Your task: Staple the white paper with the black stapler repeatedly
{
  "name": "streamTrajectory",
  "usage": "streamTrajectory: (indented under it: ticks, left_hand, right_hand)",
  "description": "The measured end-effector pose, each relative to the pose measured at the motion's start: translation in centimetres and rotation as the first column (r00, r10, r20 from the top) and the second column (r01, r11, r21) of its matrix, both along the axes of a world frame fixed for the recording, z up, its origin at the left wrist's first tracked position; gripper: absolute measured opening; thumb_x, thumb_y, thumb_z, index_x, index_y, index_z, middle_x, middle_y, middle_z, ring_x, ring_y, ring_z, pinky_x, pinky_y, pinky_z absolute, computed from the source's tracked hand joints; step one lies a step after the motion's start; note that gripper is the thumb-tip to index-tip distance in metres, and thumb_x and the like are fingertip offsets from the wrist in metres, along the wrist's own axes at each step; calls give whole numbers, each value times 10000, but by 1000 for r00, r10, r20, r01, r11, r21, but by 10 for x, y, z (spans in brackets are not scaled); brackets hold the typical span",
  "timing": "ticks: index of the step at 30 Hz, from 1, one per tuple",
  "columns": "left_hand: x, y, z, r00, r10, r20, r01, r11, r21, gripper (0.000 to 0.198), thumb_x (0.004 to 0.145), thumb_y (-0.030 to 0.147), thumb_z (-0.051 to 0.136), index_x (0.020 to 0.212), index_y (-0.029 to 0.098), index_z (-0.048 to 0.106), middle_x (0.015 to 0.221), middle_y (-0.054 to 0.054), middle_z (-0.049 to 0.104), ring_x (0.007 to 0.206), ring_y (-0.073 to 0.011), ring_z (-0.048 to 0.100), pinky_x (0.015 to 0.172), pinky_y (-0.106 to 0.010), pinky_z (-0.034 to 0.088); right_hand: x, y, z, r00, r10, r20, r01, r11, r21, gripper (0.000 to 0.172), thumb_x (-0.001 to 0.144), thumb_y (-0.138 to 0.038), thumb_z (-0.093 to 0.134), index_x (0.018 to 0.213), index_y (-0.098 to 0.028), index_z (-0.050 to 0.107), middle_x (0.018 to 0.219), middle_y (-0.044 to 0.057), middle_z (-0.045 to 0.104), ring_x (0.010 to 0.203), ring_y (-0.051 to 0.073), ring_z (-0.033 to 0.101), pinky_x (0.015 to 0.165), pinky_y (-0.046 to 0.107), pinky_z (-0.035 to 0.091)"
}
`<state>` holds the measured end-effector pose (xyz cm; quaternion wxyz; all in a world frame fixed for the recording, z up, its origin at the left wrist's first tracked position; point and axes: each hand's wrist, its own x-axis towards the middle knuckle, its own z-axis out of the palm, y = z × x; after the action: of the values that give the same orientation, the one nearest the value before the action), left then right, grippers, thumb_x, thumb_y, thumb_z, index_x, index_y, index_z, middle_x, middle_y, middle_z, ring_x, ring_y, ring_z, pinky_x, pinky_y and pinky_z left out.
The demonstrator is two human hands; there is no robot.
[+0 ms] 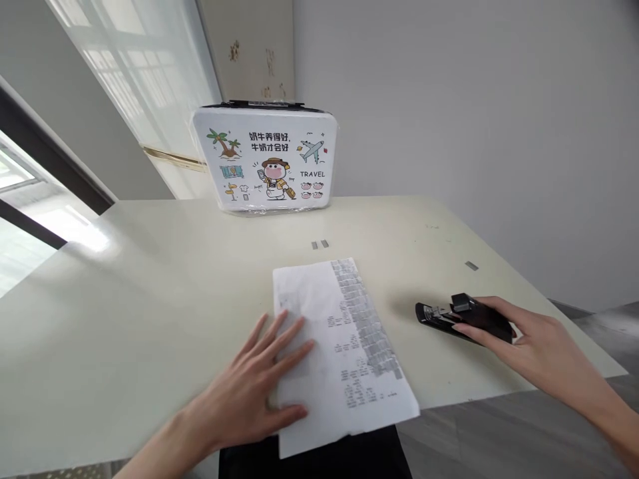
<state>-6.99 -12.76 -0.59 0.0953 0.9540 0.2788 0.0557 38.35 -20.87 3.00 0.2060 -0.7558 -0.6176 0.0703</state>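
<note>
Evidently, a white rectangular paper, printed with small dark text and rows of grey blocks, is held down on the pale cream tabletop by the left hand, which is laid open across its left side with fingers spread and nothing grasped. A black stapler with a bare metal inner track is gripped by the right hand, thumb and fingers wrapped about its rear, just beside the paper and apart from it; its two arms are parted at the front. Whether its base is rested on the tabletop cannot be told. Beyond the paper lie two small grey strips, and another small grey strip is seen farther right. The paper's near end is extended past the tabletop's edge, over something black, so it could be bent or dragged off if knocked there. With only its left side pressed, the free right edge could be lifted or skewed by a bump from the stapler.
</note>
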Motion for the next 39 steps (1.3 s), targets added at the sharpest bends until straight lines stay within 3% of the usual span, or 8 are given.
streamTrajectory:
  ticks: [6,12,18,25,29,32,36,39]
  left_hand:
    - [103,25,-16,992,-93,90,100,992,-81,818,968,729,533,1626,256,421,1739,-99,239,1614,-407,119,1305,-632,65]
    - [207,70,-37,982,-127,139,141,985,-100,902,940,835,420,1616,239,429,1737,-138,249,1613,-443,85,1264,-700,-9]
    - [255,83,-40,980,-138,141,155,980,-120,903,935,843,409,1604,237,448,1738,-126,251,1613,-438,80,1266,-692,-30]
    - [183,92,-27,932,-157,327,218,963,-160,596,1093,558,397,1573,212,468,1736,-111,268,1619,-286,196,1327,-453,152]
    - [106,110,-19,851,168,498,-12,953,-303,422,1087,458,444,1411,246,610,1578,-97,527,1441,-240,519,1217,-412,395]
    - [62,125,-13,663,476,577,-267,871,-413,373,1042,482,496,1200,209,695,1271,-110,704,1152,-242,676,1033,-379,517]
    - [37,135,-6,473,709,523,-420,703,-574,372,976,512,537,1073,198,710,964,-59,717,888,-208,669,841,-322,520]
    - [36,135,-3,457,723,519,-405,688,-602,336,948,486,550,1035,204,709,941,-49,705,862,-203,637,816,-313,501]
  right_hand:
    - [-1,-1,15,997,-48,57,43,996,82,463,832,-767,660,1056,-363,682,751,-2,745,388,196,541,446,366,502]
    - [-10,1,23,998,5,55,-13,989,148,416,887,-716,650,1096,-357,683,788,30,764,416,210,548,456,379,468]
    - [-19,10,24,999,33,29,-37,987,156,403,895,-696,665,1095,-345,667,740,-3,734,374,176,485,448,358,466]
    - [-37,38,23,995,96,-41,-93,993,74,429,923,-695,629,1111,-313,679,807,15,760,467,189,551,499,345,459]
    - [-63,73,17,968,230,-97,-225,973,54,398,955,-665,598,1119,-313,686,925,17,788,538,198,601,596,365,498]
    - [-88,107,10,922,356,-151,-354,934,38,343,971,-618,593,1088,-311,691,977,15,793,658,226,666,653,367,505]
    - [-119,148,-1,865,467,-183,-474,881,9,316,963,-602,613,1048,-308,692,977,16,791,812,264,699,719,371,490]
    - [-136,169,-9,837,509,-202,-516,856,21,322,963,-602,614,1068,-309,698,1034,29,795,899,281,706,767,377,491]
